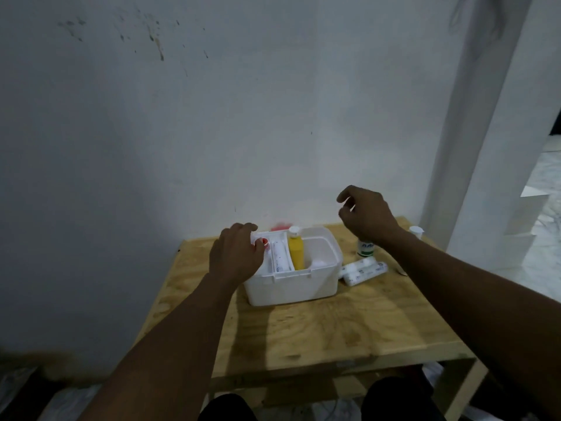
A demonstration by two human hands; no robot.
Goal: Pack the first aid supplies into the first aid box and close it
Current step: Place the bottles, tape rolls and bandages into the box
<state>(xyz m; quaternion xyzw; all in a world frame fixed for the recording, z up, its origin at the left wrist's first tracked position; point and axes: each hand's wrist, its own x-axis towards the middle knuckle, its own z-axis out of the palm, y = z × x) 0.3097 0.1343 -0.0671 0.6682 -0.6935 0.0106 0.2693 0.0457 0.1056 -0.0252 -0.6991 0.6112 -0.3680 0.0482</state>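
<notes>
Right now, as I read the head view:

Box: the white plastic first aid box sits open near the middle of the plywood table, with no lid over it that I can see; a red shape behind its far edge is too blurred to name.

Contents: a yellow bottle with a white cap stands upright in the middle, a white tube lies in the tray just at its 9 o'clock, and a small red-capped item sits at the box's 10 o'clock corner.

Left hand: my left hand rests on the box's left rim, fingers curled, thumb and forefinger closing on the red-capped item; I cannot tell if they truly grip it.

Right hand: my right hand hovers above the table at the box's 2 o'clock, fingers loosely curled, holding nothing I can see.

Left to pack: wrapped bandage rolls lie at the box's 3 o'clock, a small white bottle with a green label stands just behind them, and a small white cup sits at the far right edge.

Handling, my guess: the rolls look light, soft and apt to roll, so I would pinch one across its middle; the bottle seems stiff and smooth, best taken around its body.

Risk: the box looks light, so I would brace it.
</notes>
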